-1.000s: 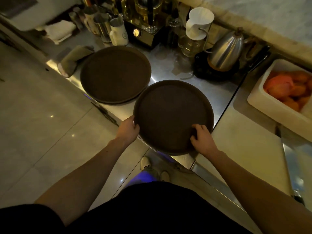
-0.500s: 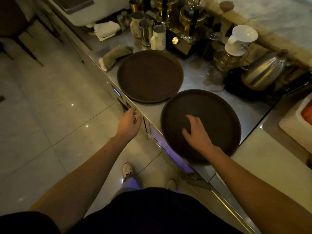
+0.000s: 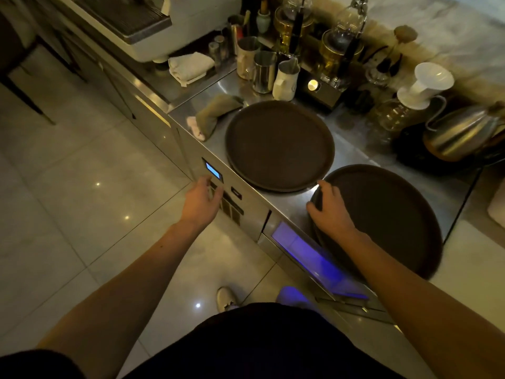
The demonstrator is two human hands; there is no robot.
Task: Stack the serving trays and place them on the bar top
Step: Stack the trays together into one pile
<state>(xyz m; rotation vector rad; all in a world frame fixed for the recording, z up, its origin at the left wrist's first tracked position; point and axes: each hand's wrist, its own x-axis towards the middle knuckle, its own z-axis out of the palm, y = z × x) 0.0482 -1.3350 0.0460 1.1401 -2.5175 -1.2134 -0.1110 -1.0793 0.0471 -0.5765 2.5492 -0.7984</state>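
Note:
Two round dark brown serving trays lie flat on the steel counter. The far tray sits to the left. The near tray sits to the right, and its front part juts over the counter's edge. The trays lie side by side, almost touching. My right hand curls over the left rim of the near tray. My left hand hovers with fingers apart in front of the counter's control panel, holding nothing, left of the far tray.
A folded cloth lies left of the far tray. Metal jugs, a white pitcher, a dripper on a glass carafe and a steel kettle crowd the back. The marble bar top runs behind them.
My left hand let go of the near tray's rim and moved left in front of the counter. My right hand slid from the tray's near edge across it to its left rim.

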